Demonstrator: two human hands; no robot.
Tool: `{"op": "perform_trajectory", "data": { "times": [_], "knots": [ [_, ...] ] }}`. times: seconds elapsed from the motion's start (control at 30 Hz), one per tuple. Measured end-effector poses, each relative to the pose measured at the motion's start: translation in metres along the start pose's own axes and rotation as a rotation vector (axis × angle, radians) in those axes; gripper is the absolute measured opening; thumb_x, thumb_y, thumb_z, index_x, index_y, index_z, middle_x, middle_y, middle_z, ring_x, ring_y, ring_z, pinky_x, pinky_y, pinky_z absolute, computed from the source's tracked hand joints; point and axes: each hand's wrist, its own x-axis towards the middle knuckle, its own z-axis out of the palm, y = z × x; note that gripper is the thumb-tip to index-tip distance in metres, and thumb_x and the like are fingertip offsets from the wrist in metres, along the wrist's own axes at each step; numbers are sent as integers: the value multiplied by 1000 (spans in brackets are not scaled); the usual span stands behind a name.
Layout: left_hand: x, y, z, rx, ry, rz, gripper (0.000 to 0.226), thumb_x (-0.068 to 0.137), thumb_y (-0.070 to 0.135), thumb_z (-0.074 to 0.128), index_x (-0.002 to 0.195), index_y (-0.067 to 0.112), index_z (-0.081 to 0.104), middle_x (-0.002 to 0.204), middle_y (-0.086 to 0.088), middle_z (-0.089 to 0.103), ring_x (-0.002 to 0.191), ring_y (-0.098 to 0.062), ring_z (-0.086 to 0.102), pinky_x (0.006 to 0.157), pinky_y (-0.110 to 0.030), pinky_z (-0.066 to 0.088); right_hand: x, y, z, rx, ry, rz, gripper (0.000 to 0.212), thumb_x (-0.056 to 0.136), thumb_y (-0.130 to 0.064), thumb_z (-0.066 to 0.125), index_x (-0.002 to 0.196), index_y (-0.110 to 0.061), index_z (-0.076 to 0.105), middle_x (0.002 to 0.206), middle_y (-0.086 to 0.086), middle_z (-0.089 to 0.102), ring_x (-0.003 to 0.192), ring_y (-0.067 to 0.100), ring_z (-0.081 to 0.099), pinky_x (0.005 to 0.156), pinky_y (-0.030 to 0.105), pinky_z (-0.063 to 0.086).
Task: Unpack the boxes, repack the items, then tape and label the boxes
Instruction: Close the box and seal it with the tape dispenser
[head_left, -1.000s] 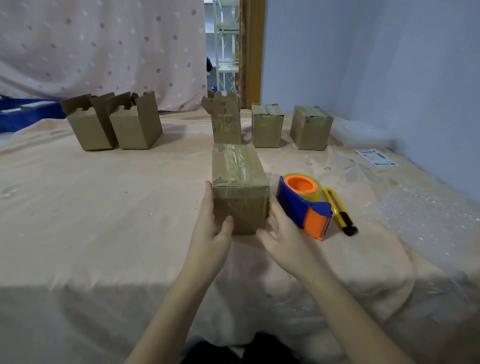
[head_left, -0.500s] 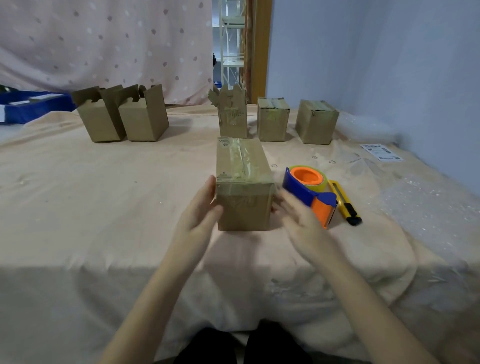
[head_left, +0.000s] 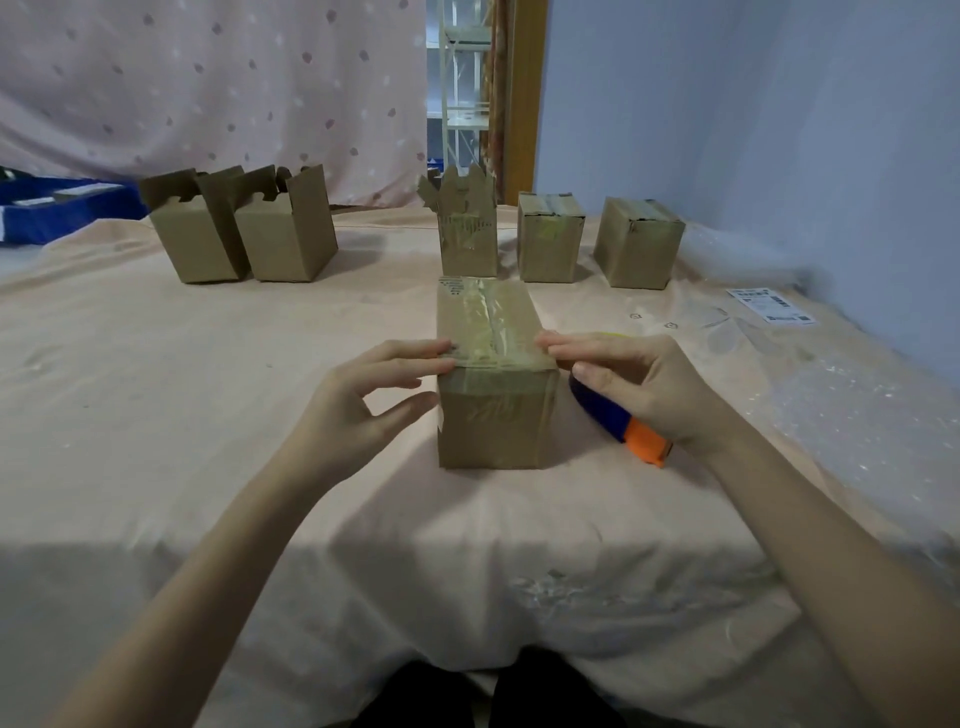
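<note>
The taped box (head_left: 496, 374) sits on the cloth-covered surface (head_left: 208, 415), near the front edge and straight ahead of the person. The left hand (head_left: 363, 410) has its fingers spread, fingertips (head_left: 441, 351) resting on the box's top left edge, thumb apart from the side; it clamps nothing. The right hand (head_left: 639, 384) is likewise loose, fingertips on the top right edge, palm hanging over the tape dispenser (head_left: 623, 421), which lies just beside the box. Judging by the tape along the seam and down the front face, this looks like pressing the tape flat before labelling. The risks: light fingertip pressure on one end only could leave the far end of the tape lifted, and wrinkles already showing on top may trap air so the seal peels. Pushing down unevenly could slide the box on the loose cloth toward the edge. The right wrist might also knock the dispenser. A label (head_left: 771, 306) lies well apart at the right, a long reach across bubble wrap (head_left: 857, 395)
</note>
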Motion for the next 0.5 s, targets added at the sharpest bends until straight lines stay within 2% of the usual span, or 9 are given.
{"op": "perform_trajectory", "data": {
  "times": [0.03, 0.17, 0.3, 0.43, 0.5],
  "knots": [
    [-1, -1, 1, -3, 2, 5, 38, 83, 6, 63, 121, 15, 64, 125, 9, 62, 116, -10, 58, 90, -27, 51, 0, 2, -1, 15, -13, 13, 36, 87, 11, 54, 120, -3, 60, 120, -9, 66, 124, 12, 54, 104, 23, 41],
    [1, -6, 6, 5, 35, 35, 47, 83, 7, 66, 128, 11, 57, 119, 2, 65, 113, -14, 59, 89, -27, 52, 1, 3, -3, -132, -82, 16, 45, 81, 9, 66, 121, -10, 61, 131, 1, 59, 128, 9, 50, 108, 26, 40],
    [4, -7, 10, 64, 100, 74, 37, 81, 11, 68, 118, 13, 64, 116, 3, 64, 108, -10, 61, 86, -22, 52, 7, 5, 5, -218, 5, -49, 38, 76, -7, 75, 113, -13, 67, 122, 1, 65, 122, 8, 55, 107, 32, 41],
    [4, -3, 16, 28, 183, 29, 27, 79, 14, 71, 106, 17, 69, 108, 5, 67, 101, -9, 64, 83, -22, 53, 8, 7, 13, -231, 83, -85, 32, 73, -6, 78, 103, -13, 71, 113, 0, 69, 115, 7, 60, 102, 23, 43],
    [6, -2, 17, 24, 212, 1, 25, 79, 6, 74, 101, 16, 70, 105, 5, 68, 98, -9, 65, 83, -22, 53, 9, 7, 16, -228, 127, -90, 29, 73, -4, 80, 99, -13, 72, 109, 0, 70, 111, 7, 61, 98, 19, 43]
  ]
}}
